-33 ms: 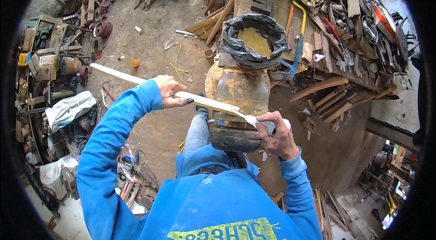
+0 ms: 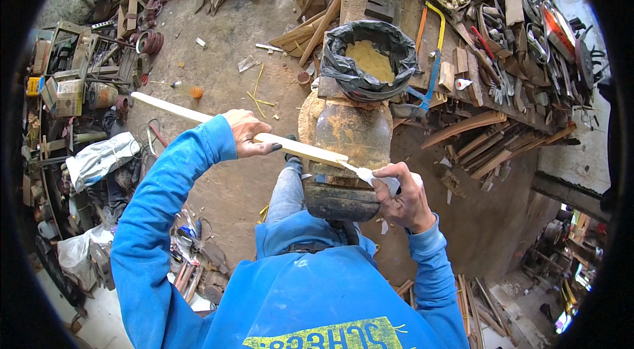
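Cluttered workshop ground surrounded the person: a concrete floor [image 2: 218, 52] with scraps of wood, and, as landmark, a black plastic-lined tub [image 2: 335, 70] of yellowish powder [image 2: 371, 62]. Right of the tub lay a hacksaw [image 2: 436, 70] with a yellow-and-blue frame, beside a heap of tools and offcuts. Just on the wearer's side of the tub stood a worn, dusty block [image 2: 353, 131].

A long, pale wooden strip [image 2: 304, 151] slanted across that block's near part, one end reaching well left of the tub, the other ending below it. It seemed angled so that this end faced the nozzle of a white squeeze bottle [image 2: 368, 176], perhaps so both could be steadied in view.

The left hand [image 2: 246, 131], below and left of the tub, was curled around the strip, thumb along its near side. The right hand [image 2: 404, 200], below the tub, pinched the bottle between thumb and fingers; how hard it squeezed could not be told.
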Tool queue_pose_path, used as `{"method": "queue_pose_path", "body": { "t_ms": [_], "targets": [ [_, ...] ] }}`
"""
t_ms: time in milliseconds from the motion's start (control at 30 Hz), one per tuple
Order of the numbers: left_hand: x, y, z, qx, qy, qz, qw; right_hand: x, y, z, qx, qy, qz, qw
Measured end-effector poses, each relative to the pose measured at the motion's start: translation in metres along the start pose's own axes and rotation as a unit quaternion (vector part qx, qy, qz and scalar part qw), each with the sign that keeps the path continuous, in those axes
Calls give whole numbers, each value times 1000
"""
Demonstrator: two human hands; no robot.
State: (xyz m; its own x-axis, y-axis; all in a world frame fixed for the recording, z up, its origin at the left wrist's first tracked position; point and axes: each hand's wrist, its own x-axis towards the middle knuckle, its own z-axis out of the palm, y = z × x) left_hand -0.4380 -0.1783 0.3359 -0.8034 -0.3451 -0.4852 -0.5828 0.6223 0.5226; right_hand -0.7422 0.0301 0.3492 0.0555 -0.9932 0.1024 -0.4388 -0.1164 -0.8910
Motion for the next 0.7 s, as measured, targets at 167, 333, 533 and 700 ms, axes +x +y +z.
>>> {"method": "queue_pose_path", "body": {
  "t_ms": [167,333,533,700],
  "targets": [
    [0,0,0,-8,2,4,1000,9,-4,-7,-28,-36,-55,997],
    [-1,0,1,-7,-1,0,1000,17,-8,-13,-49,-71,-90,992],
    [-1,0,2,4,-2,-6,1000,20,-11,-18,-64,-83,-96,990],
    [-1,0,2,2,-7,-5,1000,21,-14,-17,-54,-58,-94,992]
  ]
}}
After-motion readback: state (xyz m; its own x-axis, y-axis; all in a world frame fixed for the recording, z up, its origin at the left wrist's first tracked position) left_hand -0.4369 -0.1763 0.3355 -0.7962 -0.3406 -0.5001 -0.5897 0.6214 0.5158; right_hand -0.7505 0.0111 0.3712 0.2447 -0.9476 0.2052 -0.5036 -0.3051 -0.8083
